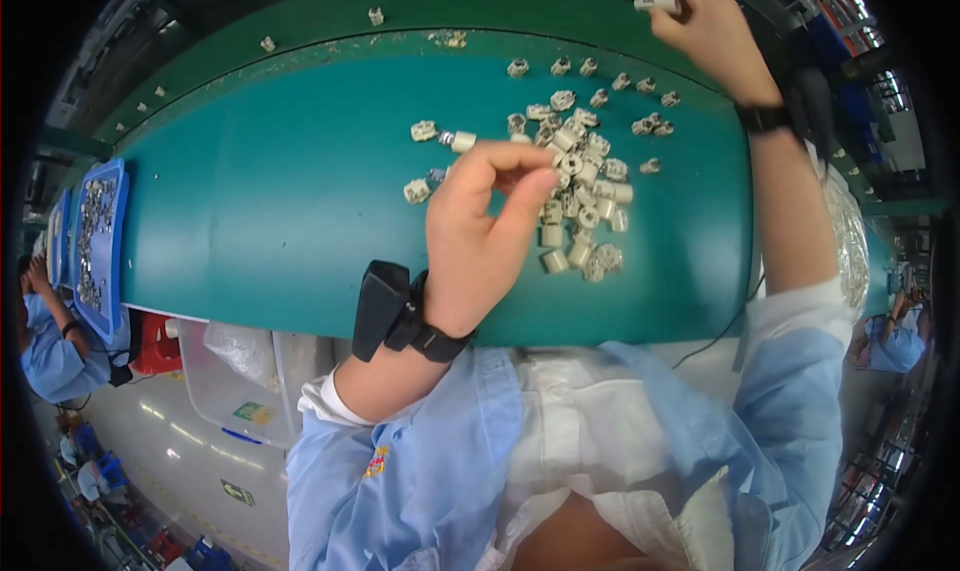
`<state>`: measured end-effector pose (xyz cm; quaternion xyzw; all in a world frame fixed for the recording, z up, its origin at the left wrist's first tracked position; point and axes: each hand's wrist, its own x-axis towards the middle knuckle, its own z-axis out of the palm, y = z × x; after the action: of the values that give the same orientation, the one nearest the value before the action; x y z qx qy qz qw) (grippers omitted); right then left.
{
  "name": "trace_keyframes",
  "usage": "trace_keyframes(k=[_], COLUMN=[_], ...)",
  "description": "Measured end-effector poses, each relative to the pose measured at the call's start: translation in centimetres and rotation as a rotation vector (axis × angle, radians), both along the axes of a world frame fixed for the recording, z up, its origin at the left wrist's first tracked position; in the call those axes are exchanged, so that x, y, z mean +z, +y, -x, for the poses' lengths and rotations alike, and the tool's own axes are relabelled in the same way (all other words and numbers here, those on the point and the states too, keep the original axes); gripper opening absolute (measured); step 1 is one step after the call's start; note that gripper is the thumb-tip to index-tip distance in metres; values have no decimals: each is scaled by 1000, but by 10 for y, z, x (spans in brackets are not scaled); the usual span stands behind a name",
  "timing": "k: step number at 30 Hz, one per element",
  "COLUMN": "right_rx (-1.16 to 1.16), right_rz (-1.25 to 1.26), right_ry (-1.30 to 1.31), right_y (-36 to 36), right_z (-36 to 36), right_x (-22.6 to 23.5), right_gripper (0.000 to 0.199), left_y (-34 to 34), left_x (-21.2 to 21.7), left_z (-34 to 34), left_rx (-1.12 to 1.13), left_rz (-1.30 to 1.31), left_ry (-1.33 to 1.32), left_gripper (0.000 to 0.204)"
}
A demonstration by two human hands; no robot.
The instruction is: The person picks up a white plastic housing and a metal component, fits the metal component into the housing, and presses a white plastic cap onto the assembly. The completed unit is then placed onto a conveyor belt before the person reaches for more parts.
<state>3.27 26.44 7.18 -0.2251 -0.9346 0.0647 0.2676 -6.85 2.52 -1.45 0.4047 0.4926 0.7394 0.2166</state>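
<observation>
My right hand point(708, 33) is raised over the green ledge at the far right, its thumb and fingers closed on a small cream cylindrical part point(664, 4) with a narrower end pointing left. At the left side of a pile of small cream cylindrical parts point(578, 233) is my left hand point(487, 221). Its thumb and forefinger come together in a pinch against the pile, and whatever lies between the tips cannot be made out. Just beyond this hand are a cream cylinder with a metal end point(459, 141) and a loose cream piece point(423, 130).
Small cream and dark pieces point(621, 81) stand scattered behind the pile on the green work surface point(300, 191). More sit along the raised far ledge point(480, 1). A blue tray point(117, 241) of small parts is at the left end. Below it stands a clear bin point(215, 381). Other people work at both sides.
</observation>
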Motion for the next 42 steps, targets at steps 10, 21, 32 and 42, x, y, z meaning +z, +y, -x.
trace_keyframes(k=[10,21,32,42], right_rx=[-291,-215,-319,-559], right_rz=[129,190,400,395], right_ry=[-473,-367,-293,-243], right_y=[175,143,-41,-92], right_z=[-21,-72,-206,-275], right_x=[-85,-13,14,-19], right_gripper=[30,46,31,31], left_y=[-2,-2,124,131], left_x=[3,14,-14,-15], left_z=[2,24,217,192], left_rx=[-110,-77,493,341], left_rz=[171,284,625,613], left_ry=[201,349,885,823], left_gripper=[9,13,42,36])
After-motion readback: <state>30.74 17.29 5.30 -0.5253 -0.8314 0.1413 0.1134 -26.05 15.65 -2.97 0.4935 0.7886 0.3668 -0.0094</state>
